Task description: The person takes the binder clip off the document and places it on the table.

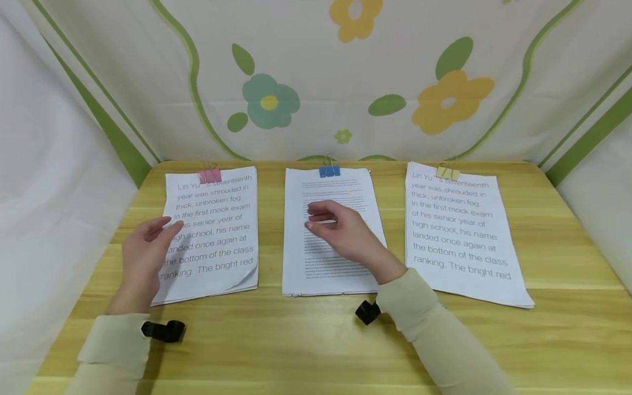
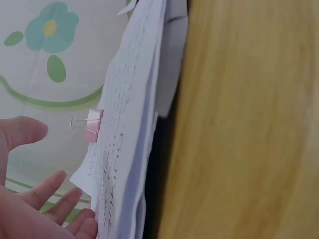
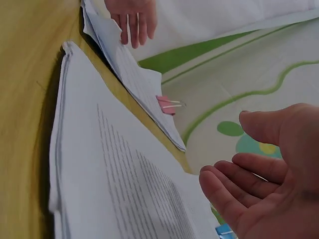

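Observation:
My left hand [image 1: 148,247] hovers at the left edge of a stack of large-print paper [image 1: 212,236], its fingers loosely bent with nothing in them. A pink binder clip [image 1: 210,175] grips that stack's top edge. Over the middle stack of small-print paper [image 1: 296,241], my right hand [image 1: 345,230] hangs with relaxed fingers, thumb apart from them, holding nothing. A blue binder clip [image 1: 329,171] sits on the top edge of this stack. In the right wrist view the right hand [image 3: 264,174] shows an empty palm beside the sheets.
To the right lies another large-print stack [image 1: 454,236] with a yellow binder clip [image 1: 447,173] on top. All three stacks rest on a wooden table [image 1: 316,340]. A floral cloth [image 1: 326,71] stands behind the table's back edge.

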`<move>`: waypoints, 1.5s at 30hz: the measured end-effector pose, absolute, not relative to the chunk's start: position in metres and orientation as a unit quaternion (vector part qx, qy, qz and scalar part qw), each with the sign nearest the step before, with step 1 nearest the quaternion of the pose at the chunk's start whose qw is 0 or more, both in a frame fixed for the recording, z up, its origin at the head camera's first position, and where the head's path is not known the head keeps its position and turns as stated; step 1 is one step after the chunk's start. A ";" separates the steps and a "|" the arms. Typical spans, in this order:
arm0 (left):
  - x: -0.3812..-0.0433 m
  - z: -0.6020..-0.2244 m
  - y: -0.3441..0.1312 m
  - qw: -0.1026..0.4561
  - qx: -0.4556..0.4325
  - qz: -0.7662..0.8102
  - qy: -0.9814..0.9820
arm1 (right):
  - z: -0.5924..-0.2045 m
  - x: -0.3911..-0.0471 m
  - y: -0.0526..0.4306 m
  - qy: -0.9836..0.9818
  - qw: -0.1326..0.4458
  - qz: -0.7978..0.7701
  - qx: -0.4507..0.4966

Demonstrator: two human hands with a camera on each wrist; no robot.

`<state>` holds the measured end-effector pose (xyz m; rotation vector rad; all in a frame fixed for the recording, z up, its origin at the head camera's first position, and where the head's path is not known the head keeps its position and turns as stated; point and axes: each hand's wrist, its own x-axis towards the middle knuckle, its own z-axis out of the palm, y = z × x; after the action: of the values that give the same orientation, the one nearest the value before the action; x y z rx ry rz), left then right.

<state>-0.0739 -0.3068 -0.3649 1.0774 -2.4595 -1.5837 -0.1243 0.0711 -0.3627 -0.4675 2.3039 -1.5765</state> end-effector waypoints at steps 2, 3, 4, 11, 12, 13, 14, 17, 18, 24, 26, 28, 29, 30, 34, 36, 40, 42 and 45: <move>-0.074 -0.366 -0.310 0.006 0.349 -0.508 -0.788 | -0.364 -0.123 0.061 0.788 0.178 -0.568 -0.158; -0.074 -0.366 -0.311 0.006 0.351 -0.508 -0.786 | -0.365 -0.122 0.056 0.781 0.190 -0.575 -0.153; -0.074 -0.367 -0.312 0.005 0.352 -0.507 -0.787 | -0.365 -0.121 0.050 0.773 0.200 -0.584 -0.149; -0.078 -0.372 -0.323 -0.003 0.357 -0.468 -0.808 | -0.372 -0.118 0.017 0.738 0.244 -0.615 -0.133; -0.079 -0.373 -0.324 -0.005 0.354 -0.463 -0.812 | -0.374 -0.118 0.013 0.736 0.248 -0.616 -0.128; -0.079 -0.374 -0.325 -0.006 0.350 -0.458 -0.817 | -0.375 -0.118 0.010 0.735 0.252 -0.618 -0.122; -0.079 -0.375 -0.325 -0.007 0.345 -0.454 -0.821 | -0.377 -0.117 0.007 0.734 0.254 -0.618 -0.118; -0.080 -0.378 -0.325 -0.009 0.331 -0.444 -0.833 | -0.381 -0.116 0.000 0.734 0.258 -0.618 -0.110; -0.080 -0.378 -0.325 -0.009 0.327 -0.442 -0.835 | -0.382 -0.116 -0.002 0.734 0.260 -0.618 -0.109; -0.081 -0.378 -0.325 -0.026 0.320 -0.434 -0.842 | -0.385 -0.114 -0.007 0.732 0.263 -0.619 -0.112; -0.081 -0.377 -0.326 -0.036 0.317 -0.431 -0.844 | -0.385 -0.113 -0.007 0.732 0.270 -0.617 -0.106; -0.081 -0.375 -0.326 -0.045 0.313 -0.430 -0.845 | -0.384 -0.113 -0.007 0.733 0.279 -0.612 -0.102; -0.081 -0.374 -0.327 -0.050 0.311 -0.430 -0.846 | -0.384 -0.112 -0.008 0.735 0.283 -0.608 -0.101; -0.081 -0.373 -0.327 -0.054 0.310 -0.429 -0.847 | -0.383 -0.112 -0.008 0.735 0.288 -0.605 -0.102; -0.079 -0.369 -0.327 -0.068 0.312 -0.427 -0.846 | -0.383 -0.108 -0.009 0.738 0.296 -0.596 -0.114; -0.078 -0.368 -0.327 -0.075 0.316 -0.423 -0.846 | -0.383 -0.107 -0.010 0.738 0.297 -0.594 -0.119; -0.077 -0.368 -0.327 -0.084 0.322 -0.417 -0.846 | -0.383 -0.106 -0.011 0.742 0.294 -0.590 -0.120; -0.078 -0.368 -0.328 -0.082 0.318 -0.416 -0.848 | -0.382 -0.106 -0.011 0.745 0.291 -0.588 -0.121; -0.079 -0.368 -0.329 -0.082 0.306 -0.416 -0.852 | -0.382 -0.107 -0.010 0.748 0.286 -0.587 -0.120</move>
<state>-0.0787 -0.3286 -0.3684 1.0148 -2.8264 -1.3811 -0.1073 -0.0102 -0.3817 -0.3196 2.0004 -1.5681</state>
